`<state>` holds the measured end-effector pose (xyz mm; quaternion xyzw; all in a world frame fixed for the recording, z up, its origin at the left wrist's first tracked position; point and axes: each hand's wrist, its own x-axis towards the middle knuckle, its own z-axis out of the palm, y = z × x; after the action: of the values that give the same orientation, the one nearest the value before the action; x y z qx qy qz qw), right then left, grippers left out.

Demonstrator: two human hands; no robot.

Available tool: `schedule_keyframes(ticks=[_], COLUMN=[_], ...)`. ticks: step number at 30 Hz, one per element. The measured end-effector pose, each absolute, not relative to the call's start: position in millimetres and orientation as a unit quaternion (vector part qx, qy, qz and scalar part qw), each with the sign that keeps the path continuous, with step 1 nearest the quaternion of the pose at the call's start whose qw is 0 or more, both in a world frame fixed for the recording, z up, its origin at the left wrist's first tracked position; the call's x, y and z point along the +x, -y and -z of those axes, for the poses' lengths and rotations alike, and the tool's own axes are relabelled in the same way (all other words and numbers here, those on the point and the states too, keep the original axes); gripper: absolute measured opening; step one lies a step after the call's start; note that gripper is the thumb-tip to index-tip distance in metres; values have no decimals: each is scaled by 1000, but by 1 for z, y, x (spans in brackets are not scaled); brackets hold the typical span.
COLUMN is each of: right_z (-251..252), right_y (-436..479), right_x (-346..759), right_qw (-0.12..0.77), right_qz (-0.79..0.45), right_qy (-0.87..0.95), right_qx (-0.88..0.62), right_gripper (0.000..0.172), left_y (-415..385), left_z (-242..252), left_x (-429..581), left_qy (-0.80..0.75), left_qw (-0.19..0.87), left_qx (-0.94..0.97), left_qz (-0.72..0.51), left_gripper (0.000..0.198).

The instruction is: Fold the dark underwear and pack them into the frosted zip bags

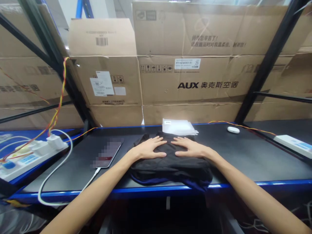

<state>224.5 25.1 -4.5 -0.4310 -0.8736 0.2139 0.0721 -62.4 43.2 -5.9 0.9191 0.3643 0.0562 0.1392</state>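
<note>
A dark, folded cloth bundle [170, 169] with a blue lower edge lies at the front middle of the black table, its front slightly over the blue edge. My left hand [151, 148] rests flat on its top left part, fingers spread. On the top right part lies my right hand [188, 148], palm down with fingers apart. The thumbs point toward each other with a small gap between them. Neither hand grips the cloth. Just behind the bundle is a stack of clear plastic bags [179, 127].
A phone [109, 156] on a white cable lies left of the bundle. Power strips stand at the far left [34, 157] and far right [294, 145]. A small white case [233, 130] sits at the back right. Cardboard [190, 97] and black posts rise behind.
</note>
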Motion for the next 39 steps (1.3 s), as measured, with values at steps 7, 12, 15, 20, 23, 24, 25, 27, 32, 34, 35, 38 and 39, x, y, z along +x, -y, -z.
schedule_keyframes(ticks=[7, 12, 15, 20, 23, 24, 25, 27, 32, 34, 35, 38, 39], right_z=[5, 7, 7, 5, 4, 4, 5, 5, 6, 6, 6, 6, 6], right_y=[-26, -27, -26, -25, -25, -25, -25, -25, -26, -26, -26, -26, -26], right_x=[225, 225, 225, 224, 224, 224, 224, 224, 224, 224, 224, 224, 224], right_qw=[71, 75, 78, 70, 72, 72, 72, 72, 74, 77, 77, 77, 76], right_qz=[-212, -210, -211, -206, -208, -210, -211, -211, -209, -210, -210, -210, -210], right_qy=[874, 877, 878, 879, 879, 879, 878, 878, 877, 878, 878, 879, 879], right_qx=[-433, -425, -422, -423, -423, -423, -423, -424, -426, -423, -422, -422, -421], right_gripper=[83, 84, 82, 85, 85, 86, 86, 86, 83, 83, 83, 83, 83], left_y=[-44, -43, -43, -43, -43, -43, -43, -43, -43, -43, -43, -43, -43], left_z=[7, 6, 6, 6, 6, 6, 6, 6, 6, 6, 6, 6, 6], left_x=[-62, -63, -62, -62, -62, -62, -62, -62, -62, -62, -62, -62, -62], left_qy=[-364, -363, -364, -367, -367, -366, -365, -363, -365, -364, -365, -366, -365], left_qw=[138, 134, 133, 131, 131, 132, 132, 132, 133, 132, 131, 131, 130], left_qx=[919, 921, 921, 920, 920, 920, 920, 921, 920, 920, 920, 920, 920], left_qz=[-55, -52, -51, -49, -46, -47, -47, -51, -55, -54, -53, -51, -51], left_gripper=[81, 81, 81, 83, 84, 84, 83, 82, 82, 82, 82, 82, 82])
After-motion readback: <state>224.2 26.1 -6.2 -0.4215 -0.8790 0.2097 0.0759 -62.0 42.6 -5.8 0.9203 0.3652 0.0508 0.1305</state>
